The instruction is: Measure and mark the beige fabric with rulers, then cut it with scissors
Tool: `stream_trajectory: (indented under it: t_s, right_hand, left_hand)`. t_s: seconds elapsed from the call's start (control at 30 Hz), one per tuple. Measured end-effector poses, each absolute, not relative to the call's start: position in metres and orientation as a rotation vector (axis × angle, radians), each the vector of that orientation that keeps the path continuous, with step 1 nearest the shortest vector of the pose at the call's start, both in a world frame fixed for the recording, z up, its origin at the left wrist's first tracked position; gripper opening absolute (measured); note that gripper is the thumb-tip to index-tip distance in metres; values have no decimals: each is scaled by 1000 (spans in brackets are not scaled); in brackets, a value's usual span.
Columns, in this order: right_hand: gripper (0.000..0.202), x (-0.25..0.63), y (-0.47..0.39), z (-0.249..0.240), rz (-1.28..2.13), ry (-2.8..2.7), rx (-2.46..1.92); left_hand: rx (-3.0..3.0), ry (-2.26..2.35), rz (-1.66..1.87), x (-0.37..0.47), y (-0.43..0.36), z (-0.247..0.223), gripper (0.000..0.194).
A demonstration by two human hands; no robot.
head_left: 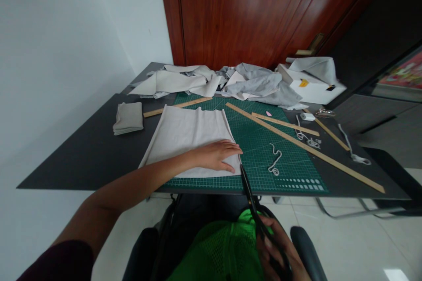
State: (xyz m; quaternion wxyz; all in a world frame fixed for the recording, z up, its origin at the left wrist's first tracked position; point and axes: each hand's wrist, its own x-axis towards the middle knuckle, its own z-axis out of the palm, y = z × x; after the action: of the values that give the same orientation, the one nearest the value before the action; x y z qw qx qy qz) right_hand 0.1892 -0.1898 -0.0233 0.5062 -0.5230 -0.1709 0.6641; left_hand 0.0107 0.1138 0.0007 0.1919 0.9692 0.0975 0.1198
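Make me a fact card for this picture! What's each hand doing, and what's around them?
Left hand: palm down on pale cloth
Right hand: holding black scissors, tips by the cloth's right edge
Under the cloth: green cutting mat
Left of the cloth: folded cloth stack
Right of the cloth: long wooden ruler
Far side: crumpled cloth, white box

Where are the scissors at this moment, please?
In the head view, the scissors are right of centre in the lower half, held in the right hand, with their tips at the right edge of the pale cloth, beside the left hand.
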Motion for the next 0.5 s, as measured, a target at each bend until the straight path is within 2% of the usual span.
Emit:
stream_trajectory:
  t_s: [0.1,0.3,0.5]
  right_hand:
    - [65,190,-189,-23,1617,-403,-1222]
    - [65,191,-186,-15,1591,-331,-1245]
    - [64,196,-184,-14,1583,-323,-1239]
  left_hand:
    - [2762,276,382,10,115,1,69]
    - [2848,194,516,10,117,6,41]
    - [2821,95,390,10,112,7,31]
